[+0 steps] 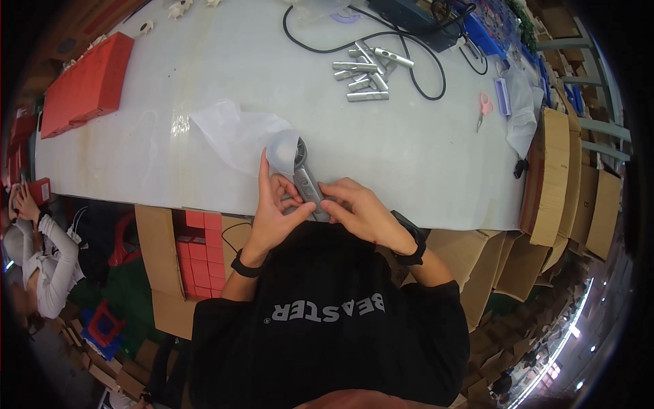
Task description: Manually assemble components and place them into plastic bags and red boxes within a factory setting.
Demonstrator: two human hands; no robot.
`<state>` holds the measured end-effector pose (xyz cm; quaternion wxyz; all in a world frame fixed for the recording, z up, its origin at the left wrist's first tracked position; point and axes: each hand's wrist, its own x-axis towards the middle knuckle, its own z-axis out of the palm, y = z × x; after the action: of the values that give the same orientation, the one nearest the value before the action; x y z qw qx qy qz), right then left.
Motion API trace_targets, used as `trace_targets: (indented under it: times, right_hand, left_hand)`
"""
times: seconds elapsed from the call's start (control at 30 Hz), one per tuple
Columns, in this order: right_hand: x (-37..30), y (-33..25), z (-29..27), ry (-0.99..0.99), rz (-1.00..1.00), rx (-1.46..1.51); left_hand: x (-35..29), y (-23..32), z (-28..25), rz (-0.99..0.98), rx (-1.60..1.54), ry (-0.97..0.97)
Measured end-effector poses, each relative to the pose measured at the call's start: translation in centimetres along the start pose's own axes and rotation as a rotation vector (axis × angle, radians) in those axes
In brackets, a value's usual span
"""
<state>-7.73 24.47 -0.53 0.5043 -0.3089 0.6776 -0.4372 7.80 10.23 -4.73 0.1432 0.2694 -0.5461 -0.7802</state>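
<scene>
Near the table's front edge lies a grey handheld device (308, 185) with a round head, which looks like a small hand fan. A thin white plastic bag (238, 133) covers part of its head and spreads to the left over the table. My left hand (274, 208) is closed on the handle from the left, thumb against its lower end, with the index finger stretched up beside the bag. From the right, my right hand (357, 208) pinches the handle's lower end. Farther off is a pile of silver-grey tube-shaped handles (368, 71).
Red boxes (88, 85) stand at the far left of the white table (204, 75). A black cable (327, 51) loops at the back by a dark box-shaped device (415, 20). Pink scissors (484, 108) lie on the right; cardboard boxes (545, 177) line that side. Another person (51, 252) works at left.
</scene>
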Motion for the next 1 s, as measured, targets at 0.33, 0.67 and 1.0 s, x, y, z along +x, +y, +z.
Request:
trace_targets:
  times: [0.33, 0.67, 1.0]
  right_hand:
    - [-0.5, -0.3, 0.8, 0.125, -0.103, -0.237]
    - [-1.4, -0.2, 3.2, 0.404, -0.500, -0.704]
    - [-1.9, -1.8, 2.7, 0.264, -0.366, -0.707]
  left_hand:
    - [0.1, 0.7, 0.4, -0.044, -0.017, 0.057]
    - [-0.8, 1.2, 0.3, 0.097, 0.106, 0.248]
    - [3.0, 6.0, 1.3, 0.533, 0.975, 0.390]
